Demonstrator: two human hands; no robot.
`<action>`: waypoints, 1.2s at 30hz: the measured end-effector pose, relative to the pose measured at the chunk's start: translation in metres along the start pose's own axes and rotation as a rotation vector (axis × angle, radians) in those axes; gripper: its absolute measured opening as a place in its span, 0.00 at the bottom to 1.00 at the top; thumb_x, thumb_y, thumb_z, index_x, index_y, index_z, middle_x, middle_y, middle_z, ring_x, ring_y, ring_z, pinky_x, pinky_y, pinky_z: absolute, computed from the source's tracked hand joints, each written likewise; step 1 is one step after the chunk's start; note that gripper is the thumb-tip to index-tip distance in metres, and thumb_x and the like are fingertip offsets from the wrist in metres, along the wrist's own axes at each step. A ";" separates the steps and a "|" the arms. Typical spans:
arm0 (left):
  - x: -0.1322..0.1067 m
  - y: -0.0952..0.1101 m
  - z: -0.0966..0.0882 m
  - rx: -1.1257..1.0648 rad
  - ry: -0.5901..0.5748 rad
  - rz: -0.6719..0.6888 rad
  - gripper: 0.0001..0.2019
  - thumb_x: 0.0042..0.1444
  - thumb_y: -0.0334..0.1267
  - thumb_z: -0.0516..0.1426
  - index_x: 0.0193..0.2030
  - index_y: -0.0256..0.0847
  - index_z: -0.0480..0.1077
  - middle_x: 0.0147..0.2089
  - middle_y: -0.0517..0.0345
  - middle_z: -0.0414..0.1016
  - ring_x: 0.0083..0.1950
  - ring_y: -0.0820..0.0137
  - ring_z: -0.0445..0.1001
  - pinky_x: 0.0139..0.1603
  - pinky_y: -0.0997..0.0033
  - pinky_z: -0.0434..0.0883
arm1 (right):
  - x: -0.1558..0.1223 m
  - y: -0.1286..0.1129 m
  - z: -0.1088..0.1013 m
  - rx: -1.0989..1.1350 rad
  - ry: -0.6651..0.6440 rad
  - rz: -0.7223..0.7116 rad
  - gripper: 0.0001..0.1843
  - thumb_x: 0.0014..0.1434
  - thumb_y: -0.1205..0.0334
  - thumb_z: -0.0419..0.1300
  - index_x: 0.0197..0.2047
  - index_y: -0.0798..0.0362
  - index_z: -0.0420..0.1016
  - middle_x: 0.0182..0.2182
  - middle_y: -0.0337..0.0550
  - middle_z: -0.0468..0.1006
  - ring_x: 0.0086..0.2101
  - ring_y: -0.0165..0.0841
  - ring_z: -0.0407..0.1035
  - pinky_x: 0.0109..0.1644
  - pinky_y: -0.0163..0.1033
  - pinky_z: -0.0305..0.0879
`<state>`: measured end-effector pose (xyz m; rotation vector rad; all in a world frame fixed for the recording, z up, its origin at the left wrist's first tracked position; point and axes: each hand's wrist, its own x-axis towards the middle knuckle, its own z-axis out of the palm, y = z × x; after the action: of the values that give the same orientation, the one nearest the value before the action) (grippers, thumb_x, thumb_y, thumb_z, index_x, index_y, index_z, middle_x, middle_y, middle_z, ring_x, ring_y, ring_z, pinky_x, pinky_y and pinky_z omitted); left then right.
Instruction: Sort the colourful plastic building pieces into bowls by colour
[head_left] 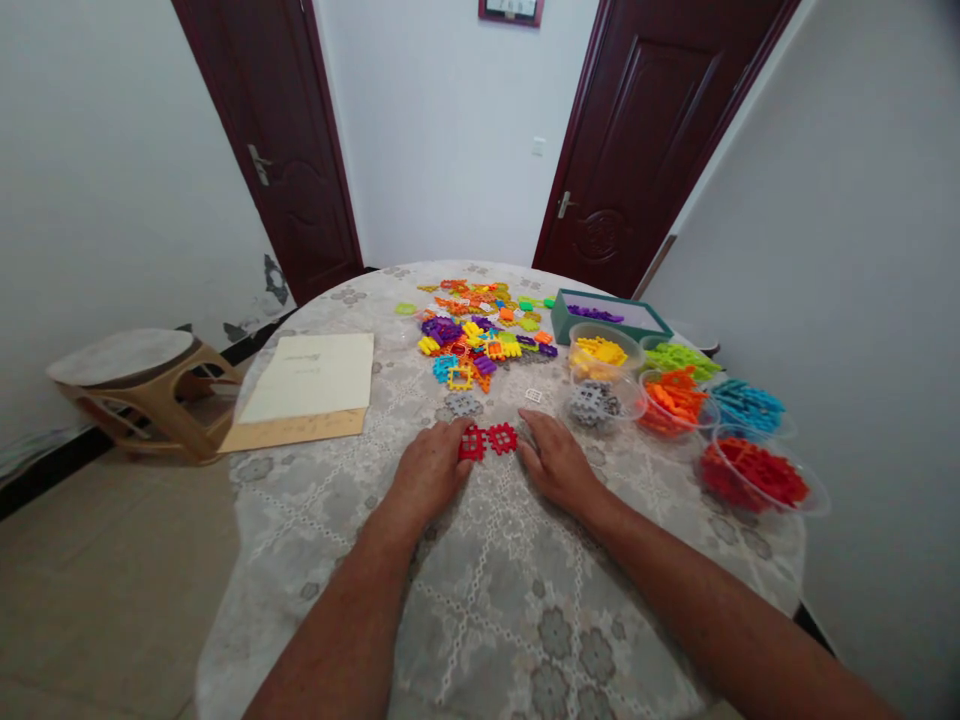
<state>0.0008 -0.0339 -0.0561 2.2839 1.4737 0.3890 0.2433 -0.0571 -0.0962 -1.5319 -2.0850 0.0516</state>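
Note:
Two red square building pieces (502, 437) with toothed edges and window-like openings lie side by side on the tablecloth, their near edges close together. My left hand (433, 462) has its fingers closed on the left edge of the left red piece (473, 443). Just right of the other red piece is my right hand (559, 462), thumb and forefinger apart with nothing seen between them. Beyond the hands lie a grey toothed piece (464, 404) and a small white grid piece (533, 395).
A mixed heap of coloured pieces (480, 335) covers the far middle of the table. At right stand clear tubs of sorted pieces, including red ones (754, 474), and a green box (611, 312) with purple pieces. Papers (311, 375) lie at left, near a stool (142, 375).

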 end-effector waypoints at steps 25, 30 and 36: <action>-0.003 0.004 0.003 -0.350 0.093 0.120 0.34 0.59 0.29 0.59 0.72 0.47 0.63 0.69 0.51 0.73 0.66 0.61 0.74 0.67 0.61 0.69 | 0.018 -0.025 0.004 1.063 -0.179 0.347 0.19 0.59 0.51 0.67 0.50 0.49 0.73 0.36 0.37 0.78 0.28 0.29 0.67 0.30 0.35 0.63; -0.001 0.008 0.002 -0.392 0.053 0.123 0.37 0.60 0.31 0.58 0.76 0.47 0.58 0.56 0.52 0.81 0.53 0.63 0.79 0.58 0.62 0.72 | 0.020 -0.024 0.005 1.037 -0.208 0.331 0.22 0.60 0.53 0.66 0.55 0.50 0.73 0.40 0.40 0.80 0.29 0.30 0.70 0.32 0.35 0.65; 0.007 0.002 0.003 -0.347 0.024 0.117 0.34 0.63 0.39 0.57 0.76 0.43 0.57 0.42 0.56 0.82 0.42 0.64 0.80 0.49 0.63 0.74 | 0.023 -0.026 -0.004 0.936 -0.243 0.321 0.08 0.60 0.58 0.64 0.42 0.51 0.74 0.29 0.34 0.74 0.27 0.30 0.66 0.31 0.34 0.61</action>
<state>0.0068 -0.0290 -0.0573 2.0943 1.1788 0.6535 0.2182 -0.0473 -0.0746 -1.2430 -1.5484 1.1938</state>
